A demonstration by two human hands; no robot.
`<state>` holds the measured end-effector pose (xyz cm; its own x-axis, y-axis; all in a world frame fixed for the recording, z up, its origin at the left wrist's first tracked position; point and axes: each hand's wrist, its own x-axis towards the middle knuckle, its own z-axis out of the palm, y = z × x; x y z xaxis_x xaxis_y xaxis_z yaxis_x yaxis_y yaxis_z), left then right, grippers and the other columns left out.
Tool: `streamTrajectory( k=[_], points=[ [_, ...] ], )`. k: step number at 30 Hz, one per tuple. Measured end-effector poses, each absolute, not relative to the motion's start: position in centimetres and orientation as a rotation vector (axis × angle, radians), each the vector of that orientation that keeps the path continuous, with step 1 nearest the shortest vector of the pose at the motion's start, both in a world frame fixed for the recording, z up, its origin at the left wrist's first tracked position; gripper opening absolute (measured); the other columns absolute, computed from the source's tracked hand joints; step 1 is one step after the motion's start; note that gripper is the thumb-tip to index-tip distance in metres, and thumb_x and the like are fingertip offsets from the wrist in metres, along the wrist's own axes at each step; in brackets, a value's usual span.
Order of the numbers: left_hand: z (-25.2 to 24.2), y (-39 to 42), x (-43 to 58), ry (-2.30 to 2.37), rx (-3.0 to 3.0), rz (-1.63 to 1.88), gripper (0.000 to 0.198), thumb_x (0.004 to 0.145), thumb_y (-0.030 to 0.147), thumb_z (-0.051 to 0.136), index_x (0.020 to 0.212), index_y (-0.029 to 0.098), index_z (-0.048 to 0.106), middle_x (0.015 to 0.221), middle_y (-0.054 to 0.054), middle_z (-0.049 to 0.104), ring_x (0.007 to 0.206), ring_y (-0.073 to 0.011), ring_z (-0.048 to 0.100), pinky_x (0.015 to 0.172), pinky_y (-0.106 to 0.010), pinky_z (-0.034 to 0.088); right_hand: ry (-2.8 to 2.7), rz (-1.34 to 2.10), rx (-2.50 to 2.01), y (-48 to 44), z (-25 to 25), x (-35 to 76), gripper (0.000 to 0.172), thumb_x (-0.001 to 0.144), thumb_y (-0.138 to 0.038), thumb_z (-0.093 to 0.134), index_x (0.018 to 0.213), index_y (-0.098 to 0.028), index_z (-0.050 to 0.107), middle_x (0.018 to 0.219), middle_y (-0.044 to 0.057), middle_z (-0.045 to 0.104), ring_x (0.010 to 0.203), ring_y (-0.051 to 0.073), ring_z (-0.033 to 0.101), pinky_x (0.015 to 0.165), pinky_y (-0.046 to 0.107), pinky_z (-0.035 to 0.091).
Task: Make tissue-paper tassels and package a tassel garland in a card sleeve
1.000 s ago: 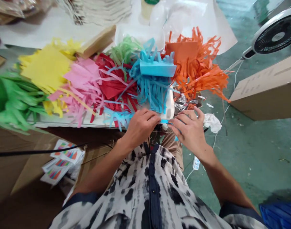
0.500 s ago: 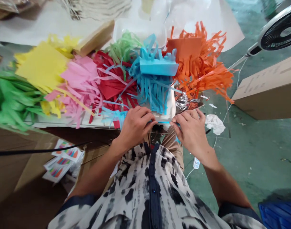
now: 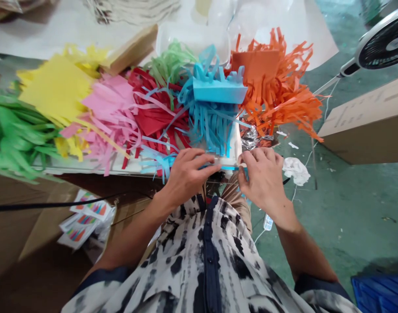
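At the table's front edge, my left hand [image 3: 189, 173] and my right hand [image 3: 262, 178] are closed around the two ends of a narrow blue paper strip [image 3: 229, 167]. A whitish band shows along it between the hands. Just beyond lies fringed blue tissue paper [image 3: 212, 121] with a folded blue piece on top. Red tissue [image 3: 149, 115], pink tissue [image 3: 110, 102], yellow tissue [image 3: 57, 87] and green tissue [image 3: 19, 134] lie in piles to the left. Orange tissue [image 3: 270, 82] is on the right. Light blue strips [image 3: 158, 161] lie beside my left hand.
A fan [image 3: 381, 43] and a cardboard box [image 3: 365, 121] stand at the right. Printed cards [image 3: 84, 219] lie in a box at lower left. A blue crate [image 3: 379, 293] is at lower right. Foil scraps [image 3: 250, 138] lie past my right hand.
My right hand has shifted slightly right and my left fingers reach further right. More of a whitish band now shows between them.
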<state>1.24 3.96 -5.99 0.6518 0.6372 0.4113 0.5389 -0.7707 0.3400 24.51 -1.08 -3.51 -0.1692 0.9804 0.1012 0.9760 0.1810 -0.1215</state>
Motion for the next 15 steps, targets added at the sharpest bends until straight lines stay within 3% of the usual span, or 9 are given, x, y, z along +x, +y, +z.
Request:
streamTrajectory(
  k=[5, 8, 12, 15],
  points=[
    [-6.5, 1.6, 1.1, 0.924, 2.834, 0.795, 0.031, 0.098, 0.015, 0.061, 0.126, 0.018, 0.074, 0.119, -0.009, 0.079, 0.11, -0.0281, 0.067, 0.096, -0.044, 0.05, -2.364, -0.173, -1.549, -3.1, -4.9, 24.1, 0.029, 0.1, -0.015, 0.058, 0.126, -0.026, 0.068, 0.116, 0.002, 0.078, 0.121, 0.026, 0.058, 0.109, 0.049, 0.031],
    [-6.9, 0.0, 1.3, 0.955, 2.828, 0.866, 0.029, 0.095, 0.018, 0.067, 0.123, 0.017, 0.074, 0.115, -0.01, 0.08, 0.106, -0.0273, 0.07, 0.094, -0.043, 0.052, -2.318, -0.257, -1.522, -4.3, -5.4, 23.4, 0.03, 0.1, -0.018, 0.061, 0.129, -0.023, 0.067, 0.119, 0.004, 0.079, 0.12, 0.026, 0.06, 0.11, 0.049, 0.032],
    [-7.6, -1.4, 1.6, 1.016, 2.801, 1.052, 0.02, 0.094, 0.013, 0.069, 0.112, 0.019, 0.076, 0.103, -0.007, 0.082, 0.094, -0.0232, 0.074, 0.084, -0.037, 0.054, -2.268, -0.313, -1.478, -5.2, -5.4, 22.2, 0.022, 0.099, -0.024, 0.068, 0.121, -0.023, 0.072, 0.115, 0.003, 0.081, 0.115, 0.025, 0.064, 0.108, 0.048, 0.034],
    [-7.1, -2.0, 1.8, 1.043, 2.751, 1.092, 0.021, 0.093, 0.012, 0.071, 0.113, 0.018, 0.075, 0.104, -0.008, 0.082, 0.092, -0.023, 0.075, 0.084, -0.036, 0.056, -2.264, -0.384, -1.364, -5.4, -5.0, 21.9, 0.016, 0.1, -0.02, 0.068, 0.115, -0.024, 0.074, 0.104, 0.0, 0.082, 0.107, 0.022, 0.066, 0.098, 0.043, 0.036]
  ],
)
